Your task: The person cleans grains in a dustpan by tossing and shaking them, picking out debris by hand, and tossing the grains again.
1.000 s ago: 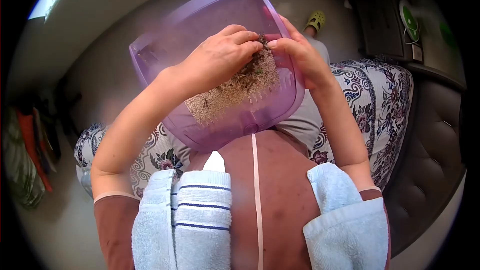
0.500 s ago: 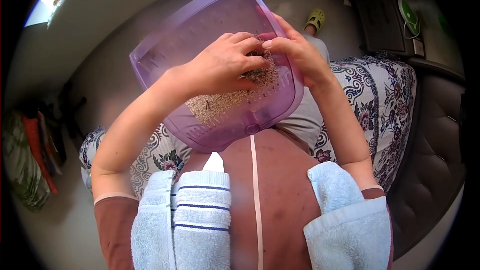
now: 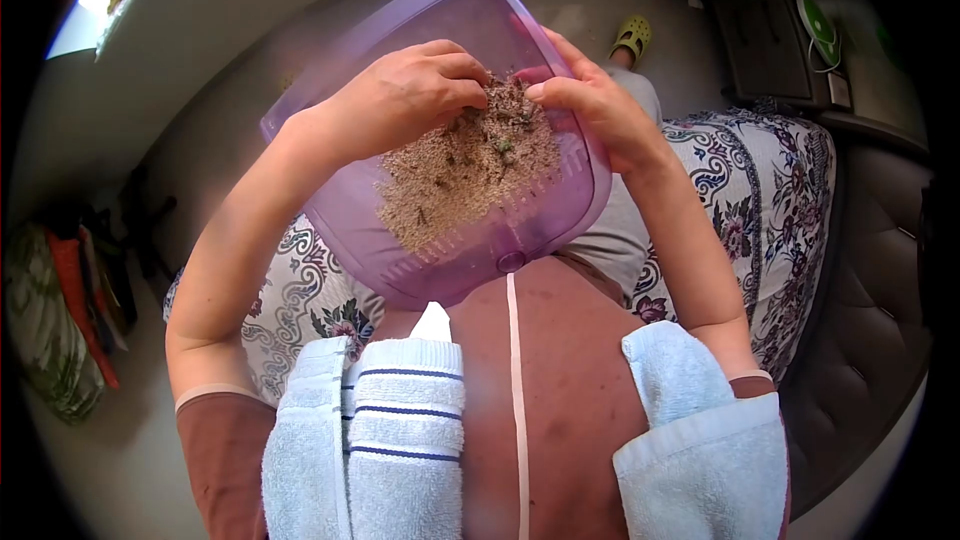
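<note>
Pale grains (image 3: 430,195) lie flecked with dark bits (image 3: 505,120) in a purple plastic tub (image 3: 455,278) over the lap (image 3: 612,240).
The right hand (image 3: 592,108) clamps its side wall; the left hand (image 3: 425,88) curls at the grains, pinching or not, I can't tell.

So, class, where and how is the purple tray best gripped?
Probably by the tray's right side wall, from the right, thumb inside and fingers outside, as the right hand holds it. That wall stands up as an edge to clasp, while grains cover part of its base, where the left hand is.
</note>
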`<control>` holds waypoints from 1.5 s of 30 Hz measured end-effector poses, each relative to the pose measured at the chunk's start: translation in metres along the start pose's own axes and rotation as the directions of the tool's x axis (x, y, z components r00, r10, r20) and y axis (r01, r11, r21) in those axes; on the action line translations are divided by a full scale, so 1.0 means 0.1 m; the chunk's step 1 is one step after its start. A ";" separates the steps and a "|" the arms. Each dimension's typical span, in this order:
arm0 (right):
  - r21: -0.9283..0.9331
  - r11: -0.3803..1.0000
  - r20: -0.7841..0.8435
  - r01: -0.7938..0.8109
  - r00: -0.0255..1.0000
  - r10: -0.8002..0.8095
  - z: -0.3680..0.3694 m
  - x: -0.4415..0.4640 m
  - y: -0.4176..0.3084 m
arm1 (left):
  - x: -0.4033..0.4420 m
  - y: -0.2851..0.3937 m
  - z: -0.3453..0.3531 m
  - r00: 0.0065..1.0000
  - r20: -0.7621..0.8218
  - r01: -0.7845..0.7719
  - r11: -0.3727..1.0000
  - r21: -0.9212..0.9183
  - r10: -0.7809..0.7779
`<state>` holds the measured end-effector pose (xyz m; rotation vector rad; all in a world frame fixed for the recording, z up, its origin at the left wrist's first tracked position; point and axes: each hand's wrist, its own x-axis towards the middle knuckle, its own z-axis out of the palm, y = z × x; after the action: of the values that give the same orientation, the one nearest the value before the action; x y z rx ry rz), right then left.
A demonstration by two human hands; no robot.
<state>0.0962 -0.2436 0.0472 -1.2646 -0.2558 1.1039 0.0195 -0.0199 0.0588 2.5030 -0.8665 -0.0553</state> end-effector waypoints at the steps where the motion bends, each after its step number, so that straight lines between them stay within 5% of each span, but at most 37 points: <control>1: -0.014 1.000 0.007 0.008 1.000 -0.008 -0.01 0.01 0.01 | -0.01 -0.02 -0.02 1.000 -0.017 0.006 1.000 0.000 -0.006; 7: 0.009 1.000 -0.033 0.005 0.999 -0.005 0.05 -0.04 -0.04 | -0.01 0.10 0.04 0.993 -0.064 0.097 0.995 -0.024 -0.098; 10: 0.051 0.999 -0.008 0.006 1.000 -0.006 0.05 -0.02 -0.01 | 0.08 0.23 0.10 0.999 -0.035 -0.011 1.000 -0.020 0.011; 18: 0.073 0.997 0.024 0.021 0.999 -0.023 0.05 0.01 0.05 | 0.09 0.25 0.23 0.998 0.051 0.018 0.997 0.072 -0.021; 28: 0.084 0.995 0.036 0.054 0.998 -0.057 0.05 0.01 0.06 | 0.13 0.18 0.32 0.974 -0.215 0.080 0.995 0.055 -0.066; 35: 0.066 0.996 0.038 0.055 0.998 -0.057 0.05 -0.01 0.04 | 0.26 0.26 0.44 0.958 -0.173 0.232 0.973 0.008 -0.227; 45: -0.047 0.999 -0.024 0.012 1.000 -0.013 0.01 -0.05 0.02 | -0.01 0.02 0.17 0.962 -0.226 0.162 0.987 0.020 -0.153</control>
<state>0.0921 -0.2470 0.0480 -1.3153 -0.2719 1.0761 0.0143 -0.0278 0.0451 2.5477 -0.5805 0.1899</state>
